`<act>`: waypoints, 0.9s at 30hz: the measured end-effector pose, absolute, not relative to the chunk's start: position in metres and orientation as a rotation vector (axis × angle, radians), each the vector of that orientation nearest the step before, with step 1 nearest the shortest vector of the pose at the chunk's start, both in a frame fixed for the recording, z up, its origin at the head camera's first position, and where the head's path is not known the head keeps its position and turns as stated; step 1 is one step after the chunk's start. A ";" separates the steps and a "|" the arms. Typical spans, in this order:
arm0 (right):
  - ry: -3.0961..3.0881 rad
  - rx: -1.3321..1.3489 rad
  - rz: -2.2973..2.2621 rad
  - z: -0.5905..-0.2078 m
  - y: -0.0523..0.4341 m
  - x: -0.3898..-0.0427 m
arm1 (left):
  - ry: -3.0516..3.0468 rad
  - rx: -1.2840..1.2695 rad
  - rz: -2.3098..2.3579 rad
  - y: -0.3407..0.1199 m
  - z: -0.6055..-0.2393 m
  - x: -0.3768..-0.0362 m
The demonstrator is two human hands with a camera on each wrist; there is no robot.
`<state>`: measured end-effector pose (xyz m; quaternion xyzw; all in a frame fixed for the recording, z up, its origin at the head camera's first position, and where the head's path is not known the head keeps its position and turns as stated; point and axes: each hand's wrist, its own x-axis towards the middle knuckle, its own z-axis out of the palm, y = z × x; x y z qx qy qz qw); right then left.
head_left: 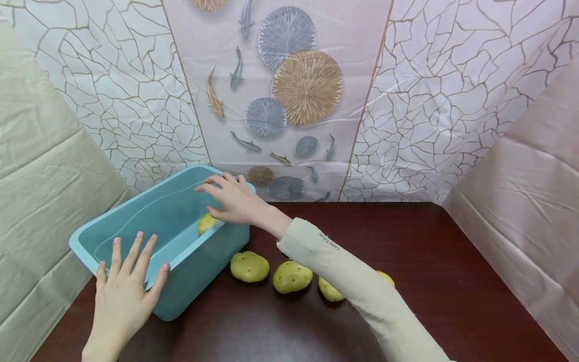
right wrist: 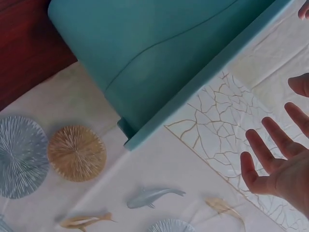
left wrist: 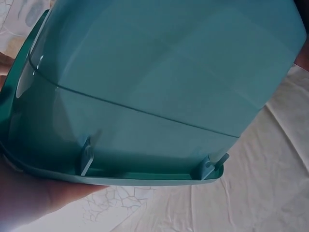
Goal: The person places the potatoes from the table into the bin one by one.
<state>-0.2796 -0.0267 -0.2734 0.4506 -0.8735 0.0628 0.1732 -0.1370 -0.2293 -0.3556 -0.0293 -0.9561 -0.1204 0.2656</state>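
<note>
- Hovering over the blue bin, the right hand was spread, empty; left hand lay flat on its rim.
- One potato sat inside; likely three potatoes remained outside.

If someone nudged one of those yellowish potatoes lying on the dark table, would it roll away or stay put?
The lumpy yellow potato on the dark wooden table would probably wobble a little rather than roll far, as it is oval and uneven. It looks firm and fairly heavy for its size. Its matt skin suggests it is not slippery.
</note>
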 end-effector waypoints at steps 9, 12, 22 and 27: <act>-2.450 1.340 0.190 -0.282 -0.007 -0.269 | -2.646 -0.108 -0.488 -0.245 -0.347 -0.140; -2.434 1.364 0.186 -0.289 0.003 -0.263 | -2.709 -0.127 -0.515 -0.256 -0.345 -0.144; -2.383 1.424 0.219 -0.322 0.045 -0.248 | -2.801 -0.299 -0.480 -0.281 -0.340 -0.162; -2.394 1.430 0.226 -0.336 0.065 -0.242 | -2.774 -0.362 -0.410 -0.282 -0.342 -0.163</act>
